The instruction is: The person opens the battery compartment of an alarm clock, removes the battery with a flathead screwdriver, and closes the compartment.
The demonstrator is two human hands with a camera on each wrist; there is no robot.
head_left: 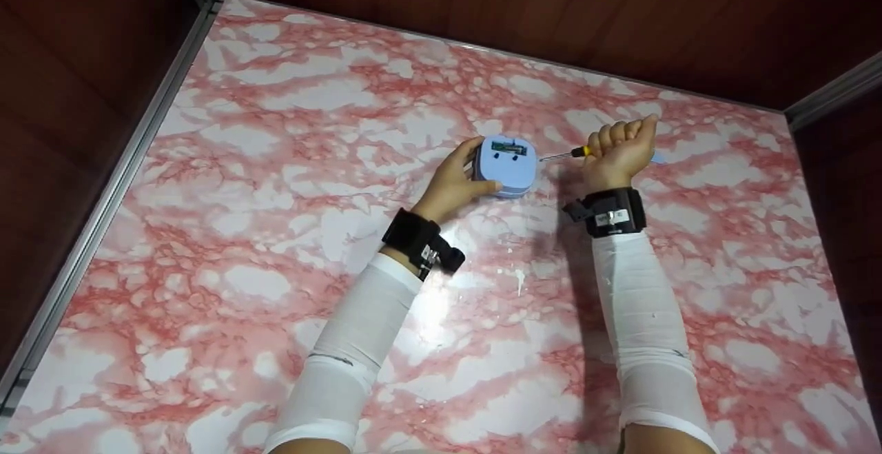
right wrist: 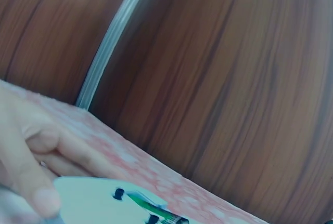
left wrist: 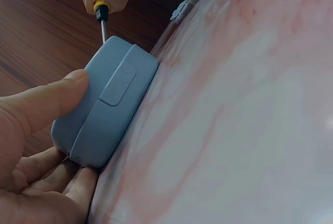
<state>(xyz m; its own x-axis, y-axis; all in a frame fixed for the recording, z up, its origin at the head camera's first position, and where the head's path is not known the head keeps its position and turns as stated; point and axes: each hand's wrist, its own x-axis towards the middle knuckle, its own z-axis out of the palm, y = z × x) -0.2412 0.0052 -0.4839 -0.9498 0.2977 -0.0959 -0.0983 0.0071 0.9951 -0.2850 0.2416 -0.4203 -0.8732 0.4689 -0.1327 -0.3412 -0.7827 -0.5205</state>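
Note:
A light blue, rounded-square plastic case [head_left: 513, 170] rests on the table, its top face showing a slot with a green circuit board [head_left: 508, 147] and two dark spots beside it. My left hand [head_left: 451, 182] grips the case from the left, thumb at its near corner and fingers along the far left side. In the left wrist view, the side of the case [left wrist: 112, 99] carries a raised tab. My right hand [head_left: 618, 154] is curled round a yellow-and-black screwdriver [head_left: 579, 153], whose thin metal tip points left, close to the case's right side.
Under everything spreads a red-and-white marbled tabletop [head_left: 241, 233]. Dark wood-grain panels [head_left: 482, 6] with metal edging close off its back and sides. A small pale blue piece [head_left: 658, 158] lies just right of my right hand.

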